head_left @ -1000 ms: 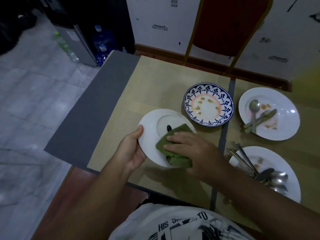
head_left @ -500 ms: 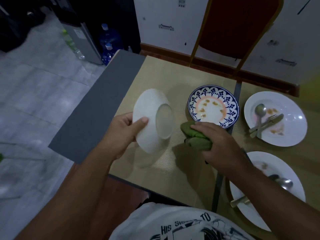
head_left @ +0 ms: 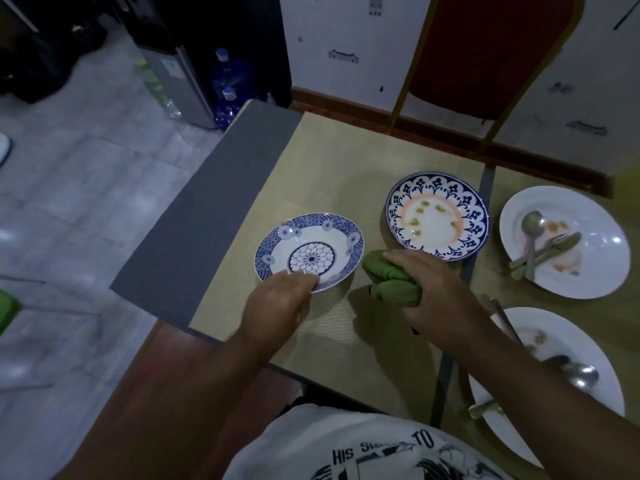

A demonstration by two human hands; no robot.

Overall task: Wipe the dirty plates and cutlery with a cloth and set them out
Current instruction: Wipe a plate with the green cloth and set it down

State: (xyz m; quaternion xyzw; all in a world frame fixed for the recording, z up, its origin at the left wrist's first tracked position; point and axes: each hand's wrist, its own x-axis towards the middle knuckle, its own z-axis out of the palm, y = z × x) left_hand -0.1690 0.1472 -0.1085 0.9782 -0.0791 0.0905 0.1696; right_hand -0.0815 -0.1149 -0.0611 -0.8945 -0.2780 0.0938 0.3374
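Observation:
A blue-and-white plate with a flower pattern lies face up on the tan placemat. My left hand holds its near rim. Just to its right, my right hand grips a bunched green cloth that rests on the mat. Behind the cloth sits a blue-rimmed plate with food smears. At the right, a smeared white plate carries a spoon and other cutlery. A second white plate near me holds spoons, partly hidden by my right arm.
A grey mat covers the table's left edge, with tiled floor beyond. A red-backed chair stands at the far side. Blue water bottles and a metal cabinet stand on the floor at the back left.
My left hand turned the plate from rim-up, underside showing, to face up and lowered it onto the mat. The right hand with the cloth stayed beside it.

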